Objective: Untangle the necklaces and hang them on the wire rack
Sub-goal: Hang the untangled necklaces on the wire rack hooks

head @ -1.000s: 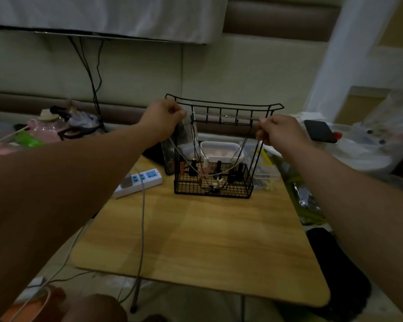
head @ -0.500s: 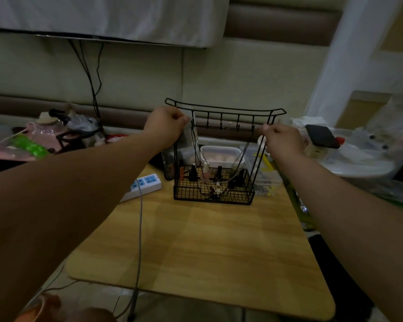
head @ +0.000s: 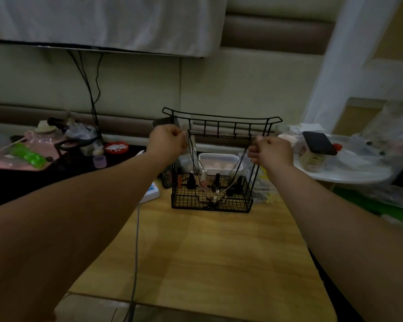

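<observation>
Left hand (head: 166, 144) and right hand (head: 271, 151) are up at the rack (head: 221, 117). Fingers are curled, each apparently pinching one end of the necklace (head: 215, 198). It sags in a V, lowest point at the rack's front mesh. Likely light, limp, thin and snag-prone. Best held by the ends, gently taut.

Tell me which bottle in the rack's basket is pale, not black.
The pale pink bottle, standing between two black bottles in the rack; the others there all look dark.
</observation>
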Demonstrator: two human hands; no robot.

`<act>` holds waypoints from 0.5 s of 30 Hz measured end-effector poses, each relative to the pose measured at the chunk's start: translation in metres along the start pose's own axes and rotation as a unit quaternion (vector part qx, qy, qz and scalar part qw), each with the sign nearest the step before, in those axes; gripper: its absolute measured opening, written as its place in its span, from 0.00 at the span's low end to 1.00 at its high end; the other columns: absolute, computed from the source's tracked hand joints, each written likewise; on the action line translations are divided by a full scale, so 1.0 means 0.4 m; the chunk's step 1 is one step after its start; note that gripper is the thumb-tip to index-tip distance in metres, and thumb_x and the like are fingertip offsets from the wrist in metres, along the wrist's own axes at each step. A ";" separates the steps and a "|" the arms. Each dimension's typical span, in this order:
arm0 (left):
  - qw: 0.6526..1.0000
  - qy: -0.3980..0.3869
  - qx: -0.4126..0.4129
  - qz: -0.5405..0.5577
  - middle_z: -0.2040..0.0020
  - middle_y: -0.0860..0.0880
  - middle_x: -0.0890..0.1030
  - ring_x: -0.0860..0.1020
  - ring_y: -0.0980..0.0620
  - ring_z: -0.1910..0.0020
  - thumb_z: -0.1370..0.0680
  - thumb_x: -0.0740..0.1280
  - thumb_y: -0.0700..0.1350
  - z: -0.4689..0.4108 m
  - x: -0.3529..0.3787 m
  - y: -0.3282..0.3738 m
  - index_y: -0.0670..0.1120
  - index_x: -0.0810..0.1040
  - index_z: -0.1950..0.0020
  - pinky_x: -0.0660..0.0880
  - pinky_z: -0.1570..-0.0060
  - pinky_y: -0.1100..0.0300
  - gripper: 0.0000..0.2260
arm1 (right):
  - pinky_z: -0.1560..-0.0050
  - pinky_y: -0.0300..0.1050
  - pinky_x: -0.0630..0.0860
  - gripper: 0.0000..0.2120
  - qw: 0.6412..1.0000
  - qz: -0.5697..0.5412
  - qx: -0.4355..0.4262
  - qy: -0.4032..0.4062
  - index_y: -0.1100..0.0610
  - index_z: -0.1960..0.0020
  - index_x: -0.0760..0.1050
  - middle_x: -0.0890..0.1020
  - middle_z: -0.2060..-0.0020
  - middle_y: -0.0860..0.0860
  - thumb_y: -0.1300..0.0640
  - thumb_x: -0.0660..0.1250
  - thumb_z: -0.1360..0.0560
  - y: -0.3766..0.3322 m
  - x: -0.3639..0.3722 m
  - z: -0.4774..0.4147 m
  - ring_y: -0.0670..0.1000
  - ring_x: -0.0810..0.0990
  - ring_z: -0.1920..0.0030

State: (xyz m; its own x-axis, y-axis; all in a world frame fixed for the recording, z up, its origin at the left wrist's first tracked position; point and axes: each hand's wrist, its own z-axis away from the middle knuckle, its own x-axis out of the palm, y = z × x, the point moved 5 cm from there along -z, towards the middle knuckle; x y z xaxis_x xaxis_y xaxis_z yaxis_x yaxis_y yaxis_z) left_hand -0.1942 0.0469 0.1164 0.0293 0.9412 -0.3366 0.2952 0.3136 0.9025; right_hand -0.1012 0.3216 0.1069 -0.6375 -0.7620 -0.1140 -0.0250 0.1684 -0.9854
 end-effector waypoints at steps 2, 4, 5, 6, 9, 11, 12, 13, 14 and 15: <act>1.000 -0.026 -0.007 -0.003 0.52 0.45 0.85 0.85 0.51 0.53 0.15 0.66 0.45 0.009 0.013 -0.024 0.47 0.82 0.49 0.83 0.50 0.56 0.06 | 0.53 0.52 0.83 0.13 1.000 -0.006 0.021 -0.019 0.59 0.54 0.80 0.85 0.57 0.59 0.55 0.63 0.15 0.032 0.008 0.001 0.57 0.85 0.58; 0.999 -0.042 -0.013 0.005 0.51 0.45 0.85 0.85 0.50 0.53 0.15 0.65 0.43 0.017 0.024 -0.041 0.46 0.82 0.47 0.83 0.49 0.56 0.07 | 0.48 0.53 0.83 0.12 0.999 -0.004 0.036 -0.038 0.58 0.53 0.80 0.85 0.56 0.58 0.54 0.63 0.15 0.060 0.016 0.005 0.57 0.86 0.54; 0.999 -0.045 -0.017 0.008 0.52 0.45 0.85 0.86 0.50 0.53 0.15 0.65 0.43 0.020 0.027 -0.047 0.45 0.82 0.48 0.83 0.49 0.56 0.07 | 0.46 0.54 0.83 0.12 0.998 -0.004 0.041 -0.040 0.57 0.52 0.80 0.85 0.55 0.57 0.53 0.63 0.15 0.070 0.018 0.008 0.58 0.87 0.52; 0.999 -0.047 -0.019 0.009 0.52 0.45 0.85 0.86 0.50 0.53 0.15 0.65 0.42 0.021 0.030 -0.051 0.46 0.82 0.48 0.83 0.49 0.56 0.07 | 0.44 0.55 0.84 0.12 0.998 -0.005 0.044 -0.039 0.56 0.51 0.80 0.86 0.55 0.57 0.52 0.63 0.15 0.078 0.019 0.009 0.58 0.87 0.50; 0.999 -0.048 -0.022 0.006 0.52 0.44 0.85 0.85 0.50 0.54 0.15 0.64 0.41 0.024 0.038 -0.056 0.47 0.81 0.51 0.82 0.55 0.61 0.08 | 0.43 0.55 0.84 0.12 0.999 -0.002 0.036 -0.041 0.55 0.50 0.80 0.86 0.54 0.56 0.52 0.62 0.14 0.093 0.021 0.011 0.57 0.86 0.49; 0.999 -0.046 -0.021 0.005 0.53 0.44 0.85 0.85 0.49 0.54 0.15 0.64 0.41 0.025 0.044 -0.060 0.47 0.80 0.52 0.81 0.57 0.62 0.08 | 0.44 0.55 0.84 0.12 0.999 0.004 0.027 -0.045 0.55 0.50 0.81 0.86 0.55 0.55 0.51 0.62 0.14 0.098 0.023 0.010 0.57 0.86 0.49; 0.999 -0.045 -0.022 0.004 0.53 0.44 0.85 0.85 0.49 0.54 0.15 0.65 0.42 0.026 0.047 -0.063 0.48 0.80 0.52 0.82 0.56 0.61 0.08 | 0.45 0.54 0.84 0.12 0.999 0.007 0.024 -0.046 0.55 0.50 0.81 0.86 0.56 0.54 0.51 0.62 0.14 0.102 0.023 0.009 0.57 0.86 0.49; 0.999 -0.044 -0.023 0.003 0.54 0.44 0.85 0.86 0.48 0.54 0.15 0.65 0.42 0.028 0.051 -0.069 0.48 0.80 0.53 0.83 0.54 0.58 0.08 | 0.47 0.52 0.84 0.12 0.999 0.010 0.021 -0.046 0.55 0.49 0.81 0.85 0.57 0.54 0.51 0.62 0.14 0.105 0.024 0.010 0.57 0.87 0.50; 0.999 -0.044 -0.023 0.003 0.54 0.44 0.85 0.85 0.48 0.54 0.15 0.65 0.42 0.030 0.054 -0.075 0.48 0.80 0.53 0.84 0.50 0.55 0.08 | 0.50 0.50 0.84 0.12 0.999 0.015 0.017 -0.046 0.55 0.49 0.81 0.85 0.57 0.53 0.51 0.62 0.14 0.110 0.024 0.013 0.56 0.87 0.52; 0.999 -0.047 -0.023 0.000 0.54 0.44 0.85 0.85 0.48 0.54 0.15 0.65 0.42 0.036 0.057 -0.080 0.48 0.80 0.53 0.84 0.48 0.52 0.08 | 0.51 0.49 0.84 0.12 0.998 0.027 0.010 -0.047 0.54 0.49 0.81 0.86 0.57 0.53 0.51 0.62 0.14 0.112 0.025 0.019 0.56 0.87 0.53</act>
State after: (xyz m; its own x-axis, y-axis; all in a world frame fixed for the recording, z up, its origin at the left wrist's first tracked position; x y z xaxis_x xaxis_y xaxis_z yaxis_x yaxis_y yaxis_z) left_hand -0.1893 0.0566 0.0758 0.1199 0.9257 -0.3588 0.2502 0.3215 0.9132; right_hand -0.1027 0.3167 0.0605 -0.5621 -0.8080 -0.1767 0.0225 0.1987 -0.9798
